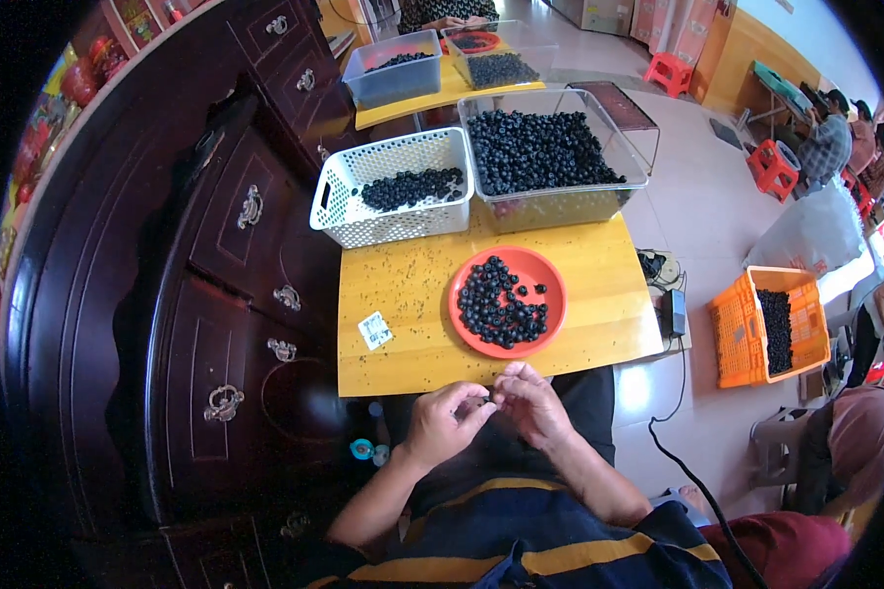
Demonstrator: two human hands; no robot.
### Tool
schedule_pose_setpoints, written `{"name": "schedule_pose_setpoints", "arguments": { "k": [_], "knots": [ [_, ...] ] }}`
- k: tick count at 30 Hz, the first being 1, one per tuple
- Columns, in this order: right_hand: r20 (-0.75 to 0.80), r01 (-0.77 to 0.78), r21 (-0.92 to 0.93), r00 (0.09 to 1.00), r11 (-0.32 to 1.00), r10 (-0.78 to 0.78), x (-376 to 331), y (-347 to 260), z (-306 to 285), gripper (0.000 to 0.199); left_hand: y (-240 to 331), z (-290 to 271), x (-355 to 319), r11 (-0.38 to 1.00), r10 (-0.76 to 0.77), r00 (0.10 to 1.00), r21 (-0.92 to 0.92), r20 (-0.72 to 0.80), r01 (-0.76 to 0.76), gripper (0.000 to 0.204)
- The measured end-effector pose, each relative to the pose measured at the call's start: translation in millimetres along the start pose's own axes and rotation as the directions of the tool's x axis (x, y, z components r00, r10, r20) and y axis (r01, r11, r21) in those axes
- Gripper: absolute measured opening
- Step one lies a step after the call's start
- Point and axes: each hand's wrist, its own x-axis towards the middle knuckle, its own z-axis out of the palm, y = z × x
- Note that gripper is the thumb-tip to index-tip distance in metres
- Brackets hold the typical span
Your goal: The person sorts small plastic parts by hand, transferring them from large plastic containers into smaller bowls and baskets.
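Just off the front edge of the yellow table [403,368], my left hand [440,424] and my right hand [532,404] meet with fingers pinched. A small black round piece [489,399] shows between the fingertips, mostly covered by them. Beyond my hands, a red-orange plate [557,306] carries many similar black round pieces [501,304], with a few bare patches at its right side. Behind it, a white perforated basket [393,228] holds a low heap of them. To the right of that, a large clear bin [560,208] is heaped much fuller.
Dark wooden drawers [231,231] stand close on my left. A small white printed packet [374,331] and dark crumbs lie on the tabletop. An orange crate [742,334] and a black cable [680,456] are at the right. Other people sit farther off.
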Motion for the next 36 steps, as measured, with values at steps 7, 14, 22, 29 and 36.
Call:
{"name": "schedule_pose_setpoints", "arguments": {
  "k": [7, 14, 22, 29, 36],
  "knots": [
    [0.223, -0.083, -0.194, 0.967, 0.978, 0.126, -5, 10, 7, 0.024, -10, -3, -3, 0.993, 0.017, 0.997, 0.118, 0.077, -0.026, 0.021],
    [0.203, -0.1, -0.108, 0.972, 0.989, 0.121, -6, 18, -5, 0.024, 0, -8, 2, 0.99, 0.013, 0.986, 0.14, 0.167, -0.037, 0.022],
    [0.138, -0.127, -0.082, 0.981, 0.989, 0.137, -5, 14, -7, 0.018, 3, 2, 3, 0.997, 0.067, 0.998, 0.035, -0.023, -0.066, 0.024],
    [0.174, -0.212, 0.126, 0.967, 0.969, 0.189, -5, 9, 5, 0.021, 0, 12, 4, 0.933, 0.285, 0.953, 0.256, -0.097, -0.253, 0.021],
    [0.262, -0.267, 0.314, 0.947, 0.911, 0.187, -4, 10, 4, 0.024, 2, 13, 3, 0.967, 0.2, 0.967, 0.192, -0.16, -0.168, 0.021]
  ]
}}
